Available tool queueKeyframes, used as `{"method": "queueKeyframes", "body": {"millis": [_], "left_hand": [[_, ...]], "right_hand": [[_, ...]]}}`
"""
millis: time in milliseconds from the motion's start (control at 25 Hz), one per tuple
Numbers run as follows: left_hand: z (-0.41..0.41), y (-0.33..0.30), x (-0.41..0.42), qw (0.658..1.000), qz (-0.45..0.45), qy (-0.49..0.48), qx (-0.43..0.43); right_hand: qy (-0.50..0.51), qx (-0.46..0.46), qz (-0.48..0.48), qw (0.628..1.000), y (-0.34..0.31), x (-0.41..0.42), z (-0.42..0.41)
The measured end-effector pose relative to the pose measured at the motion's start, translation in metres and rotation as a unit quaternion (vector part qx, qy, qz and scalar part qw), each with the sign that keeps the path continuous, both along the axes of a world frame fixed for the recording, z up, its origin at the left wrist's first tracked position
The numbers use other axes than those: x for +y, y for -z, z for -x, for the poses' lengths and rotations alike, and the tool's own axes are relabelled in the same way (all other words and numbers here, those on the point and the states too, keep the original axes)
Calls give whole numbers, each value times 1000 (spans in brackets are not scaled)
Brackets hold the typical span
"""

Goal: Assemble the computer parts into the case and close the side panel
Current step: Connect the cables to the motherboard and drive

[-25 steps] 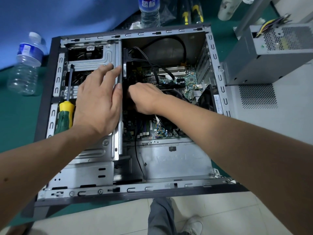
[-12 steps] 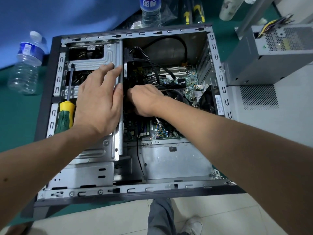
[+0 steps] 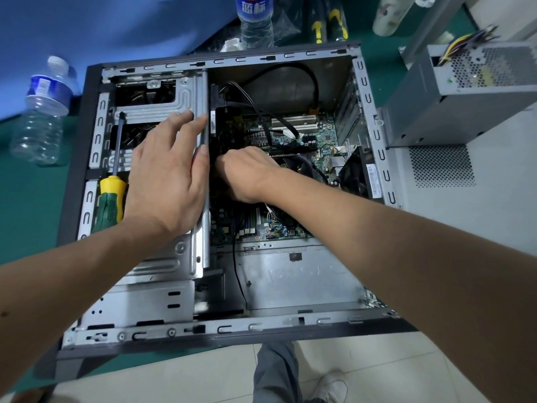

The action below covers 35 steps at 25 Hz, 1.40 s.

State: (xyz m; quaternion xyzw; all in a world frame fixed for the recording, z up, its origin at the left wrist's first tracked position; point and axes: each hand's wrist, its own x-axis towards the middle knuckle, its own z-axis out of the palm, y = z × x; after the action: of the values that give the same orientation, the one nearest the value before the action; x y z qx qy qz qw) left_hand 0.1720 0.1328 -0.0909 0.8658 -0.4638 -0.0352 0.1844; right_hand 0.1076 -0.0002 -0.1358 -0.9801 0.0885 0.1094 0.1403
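The open computer case (image 3: 284, 322) lies on its side on the green table. My left hand (image 3: 165, 175) rests flat on the silver drive cage (image 3: 174, 97), fingers straight, thumb along the cage's right edge. My right hand (image 3: 247, 175) reaches into the case over the motherboard (image 3: 305, 135), fingers curled down beside a black part (image 3: 229, 123) at the cage's edge. What the fingers hold is hidden. Black cables (image 3: 290, 74) loop above the board. The grey power supply (image 3: 465, 91) stands outside the case at the right.
A green-and-yellow screwdriver (image 3: 112, 199) lies on the cage's left side, next to my left hand. Two water bottles stand nearby, one at the left (image 3: 40, 112) and one behind the case (image 3: 255, 18). The perforated side panel (image 3: 441, 164) lies at the right. My shoe (image 3: 331, 385) shows below.
My right hand has shifted slightly left and down toward the drive cage's edge. The left hand stays flat on the cage.
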Motion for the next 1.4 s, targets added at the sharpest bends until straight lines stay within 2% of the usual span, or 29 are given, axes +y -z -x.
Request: {"method": "queueKeyframes", "body": {"millis": [320, 520, 680, 960, 1200, 1400], "left_hand": [[0, 0, 0, 1000, 5, -4, -4], [0, 0, 1, 1000, 3, -7, -2], [0, 0, 1, 1000, 2, -5, -4], [0, 0, 1, 1000, -2, -7, -9], [1, 1, 1, 1000, -3, -10, -9], [-1, 2, 1, 1000, -6, -8, -11]], "right_hand": [[-1, 28, -88, 996, -14, 21, -11], [31, -12, -100, 994, -12, 22, 6], [55, -65, -71, 994, -10, 39, 12], [50, -39, -34, 997, -15, 48, 10], [52, -26, -61, 996, -11, 64, 40], [-11, 19, 16, 1000, -6, 65, 30]]}}
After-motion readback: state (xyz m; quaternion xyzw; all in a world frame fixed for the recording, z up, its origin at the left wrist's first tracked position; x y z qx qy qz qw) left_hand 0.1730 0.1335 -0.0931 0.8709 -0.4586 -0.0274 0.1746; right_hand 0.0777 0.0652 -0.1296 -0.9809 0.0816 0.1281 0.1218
